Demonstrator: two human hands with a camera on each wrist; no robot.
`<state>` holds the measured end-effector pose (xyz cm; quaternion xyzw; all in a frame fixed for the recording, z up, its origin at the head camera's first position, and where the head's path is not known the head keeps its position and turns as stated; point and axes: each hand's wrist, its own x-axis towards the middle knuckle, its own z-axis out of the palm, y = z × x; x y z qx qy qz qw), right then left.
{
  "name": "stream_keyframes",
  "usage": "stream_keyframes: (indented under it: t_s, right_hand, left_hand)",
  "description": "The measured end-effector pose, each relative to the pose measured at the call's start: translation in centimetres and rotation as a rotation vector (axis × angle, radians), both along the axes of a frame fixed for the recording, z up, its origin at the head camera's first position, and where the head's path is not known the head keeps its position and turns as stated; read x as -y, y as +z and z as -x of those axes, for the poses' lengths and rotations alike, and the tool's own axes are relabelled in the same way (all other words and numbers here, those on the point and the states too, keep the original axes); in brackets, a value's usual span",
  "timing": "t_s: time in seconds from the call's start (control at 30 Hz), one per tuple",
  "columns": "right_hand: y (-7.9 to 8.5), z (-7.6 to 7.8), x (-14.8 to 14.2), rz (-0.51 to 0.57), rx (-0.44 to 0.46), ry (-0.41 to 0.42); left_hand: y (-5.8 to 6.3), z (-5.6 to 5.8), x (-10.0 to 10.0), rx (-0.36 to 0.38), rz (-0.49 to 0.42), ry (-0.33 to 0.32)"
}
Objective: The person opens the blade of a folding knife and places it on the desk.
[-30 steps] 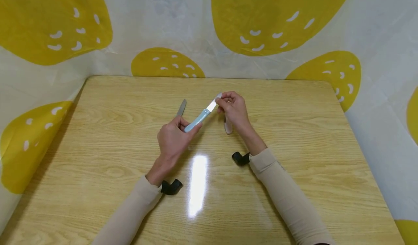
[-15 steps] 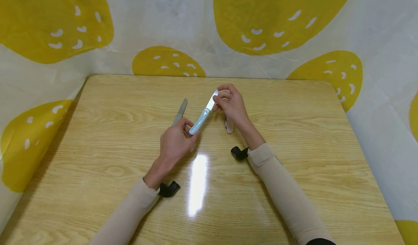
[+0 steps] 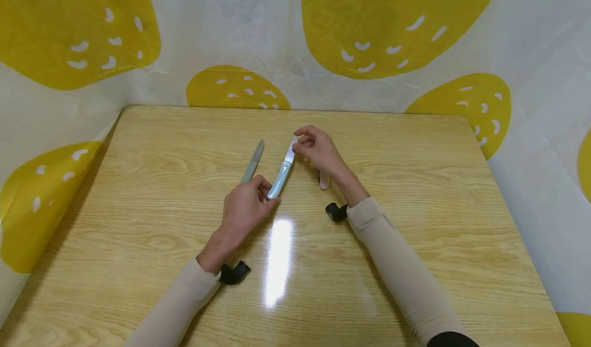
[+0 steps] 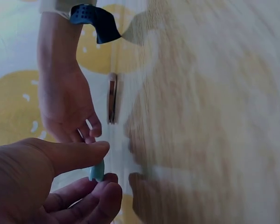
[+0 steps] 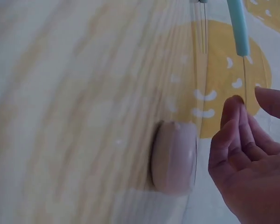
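Swinging leftward over the last half second, the tip of the light-blue knife had come toward the person, and the right hand had shifted left with it; the left hand sat slightly nearer the person, so more of the grey-green knife showed.

That second knife lay left of the light-blue knife, on the table, blade pointing away and roughly parallel (its handle end was hidden behind the left hand). Next came the left hand, the nearer one to the butt, pinching the handle's end between thumb and fingers.

The light-blue knife itself spanned the space between both hands, raised off the tabletop, its long axis running from the left hand away and somewhat rightward, blade unfolded. Right of its tip was the right hand, thumb and fingertips narrow about the blade's end; whether they gripped it I could not tell.

Farther right of the light-blue knife, a pinkish piece rested, partly covered by the right hand.
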<state>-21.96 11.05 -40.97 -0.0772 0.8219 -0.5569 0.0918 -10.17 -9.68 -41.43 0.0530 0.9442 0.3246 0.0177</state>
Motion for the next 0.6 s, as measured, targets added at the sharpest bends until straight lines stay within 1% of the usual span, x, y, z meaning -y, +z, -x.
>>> stream_keyframes:
  t_s: [0.1,0.2,0.27,0.43,0.6]
  right_hand:
    - [0.1,0.2,0.1,-0.109,0.000,0.044]
    - [0.1,0.5,0.2,-0.166,0.019,0.089]
    - [0.1,0.7,0.2,-0.191,0.032,0.120]
    - [-0.1,0.9,0.3,-0.225,0.056,0.189]
    - [-0.4,1.2,0.4,-0.269,0.037,0.230]
  left_hand:
    - [0.0,0.0,0.0,-0.004,0.010,-0.005]
    - [-0.1,0.0,0.0,-0.019,0.017,-0.010]
    - [-0.2,0.1,-0.1,-0.022,0.020,-0.013]
    - [-0.3,0.1,-0.2,-0.001,0.032,-0.020]
    - [-0.3,0.2,-0.3,0.011,0.045,-0.026]
